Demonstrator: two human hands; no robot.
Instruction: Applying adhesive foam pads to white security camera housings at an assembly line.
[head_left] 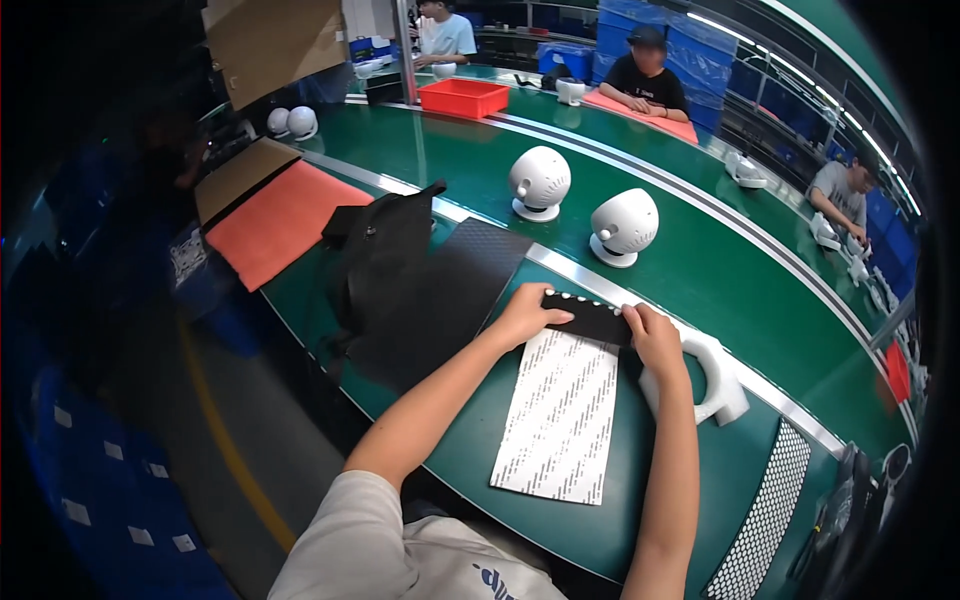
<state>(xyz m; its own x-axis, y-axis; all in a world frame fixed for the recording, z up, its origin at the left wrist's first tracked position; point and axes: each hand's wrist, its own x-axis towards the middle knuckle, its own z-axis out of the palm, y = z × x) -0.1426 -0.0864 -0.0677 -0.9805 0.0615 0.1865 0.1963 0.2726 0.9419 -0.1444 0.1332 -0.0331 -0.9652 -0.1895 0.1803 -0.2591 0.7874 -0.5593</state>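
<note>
My left hand (530,317) and my right hand (652,338) grip the two ends of a black strip (588,322) with a row of white dots along its far edge. The fingers of both hands are closed on it, thumbs on the near side. Directly below lies a white sheet (560,420) with rows of dark printed dashes. Whether strip and sheet are joined, I cannot tell. Beside my right hand, a white foam ring (728,380) rests on the green table, partly hidden by my wrist. Farther right lies a black sheet covered with white dots (768,510).
Two white rounded devices (540,180) (625,222) stand on the green conveyor beyond a metal rail. Left are a black bag (380,260), a dark mat (465,275) and an orange mat (285,220). A red bin (463,97) stands far back. Several people work across the line.
</note>
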